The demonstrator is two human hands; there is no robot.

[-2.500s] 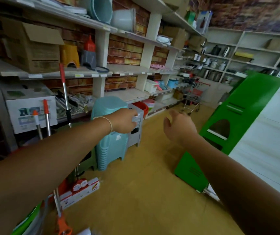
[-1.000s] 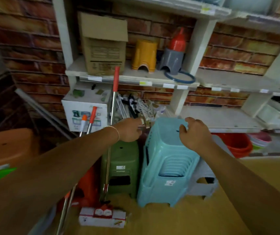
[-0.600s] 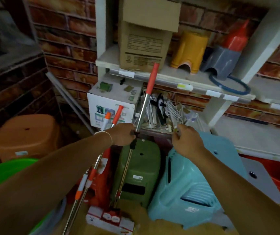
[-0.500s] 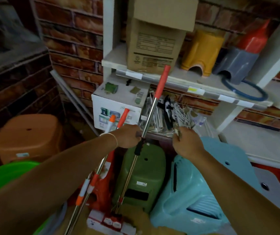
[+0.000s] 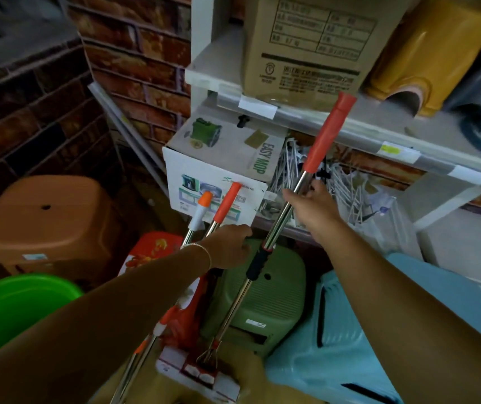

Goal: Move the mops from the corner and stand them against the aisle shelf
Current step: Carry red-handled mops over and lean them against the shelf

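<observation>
The right hand (image 5: 306, 207) grips the tall steel red-handled mop (image 5: 289, 211); the left hand (image 5: 230, 246), fingers curled, touches two shorter mops (image 5: 219, 212) — pulling carelessly could topple them.

Left hand (image 5: 230, 246) fingers hidden.

Dim, murky corner; brighter upper right, wide-angle bending, soft edges.
</observation>
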